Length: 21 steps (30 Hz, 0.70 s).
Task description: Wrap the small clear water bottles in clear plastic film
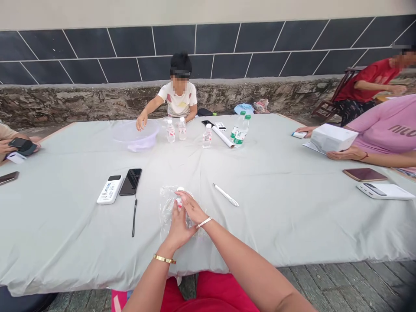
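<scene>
Near the front edge of the grey cloth-covered tabletop, both hands meet over a small clear plastic bottle with a white cap inside a crinkled clear plastic bag. The left hand cups it from below; the right hand closes its fingertips at the cap. It looks like wrapping or unwrapping, calling for a steady pinch. A white pen lies to the right, a black phone and white power bank to the left; open cloth lies between.
</scene>
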Available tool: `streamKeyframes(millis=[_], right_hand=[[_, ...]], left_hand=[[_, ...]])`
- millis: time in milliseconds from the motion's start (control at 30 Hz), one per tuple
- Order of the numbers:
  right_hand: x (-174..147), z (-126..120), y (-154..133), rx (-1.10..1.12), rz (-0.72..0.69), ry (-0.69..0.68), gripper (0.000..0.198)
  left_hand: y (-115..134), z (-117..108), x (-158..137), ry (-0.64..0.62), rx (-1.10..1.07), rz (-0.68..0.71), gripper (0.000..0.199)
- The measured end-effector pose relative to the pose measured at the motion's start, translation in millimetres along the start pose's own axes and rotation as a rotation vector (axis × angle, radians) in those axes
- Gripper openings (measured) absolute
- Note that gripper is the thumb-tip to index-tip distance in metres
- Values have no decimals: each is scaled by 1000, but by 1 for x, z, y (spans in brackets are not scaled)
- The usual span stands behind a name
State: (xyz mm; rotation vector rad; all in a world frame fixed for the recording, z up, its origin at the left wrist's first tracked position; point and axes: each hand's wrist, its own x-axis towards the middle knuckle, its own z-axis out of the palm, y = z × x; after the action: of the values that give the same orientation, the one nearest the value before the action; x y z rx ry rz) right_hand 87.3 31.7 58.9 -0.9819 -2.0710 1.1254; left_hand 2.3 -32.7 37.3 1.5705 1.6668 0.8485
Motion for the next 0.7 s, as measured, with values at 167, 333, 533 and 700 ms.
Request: streamKeyframes(millis=[167,333,533,700], right_hand=[[-9,2,14,-292,179,-116,54],[-27,-38,29,-459,349,-41,55],[-36,-44,20,-464,472,111,53],[-22,-27,7,-642,560,51,96]], left_hand=[[-35,-21,-5,-92,-100,-52,74],[-64,-42,-12,-134,350,-150,56],[-49,-61,-3,21,720,-201,53],[-44,-78,26,-151,827,-95,84]])
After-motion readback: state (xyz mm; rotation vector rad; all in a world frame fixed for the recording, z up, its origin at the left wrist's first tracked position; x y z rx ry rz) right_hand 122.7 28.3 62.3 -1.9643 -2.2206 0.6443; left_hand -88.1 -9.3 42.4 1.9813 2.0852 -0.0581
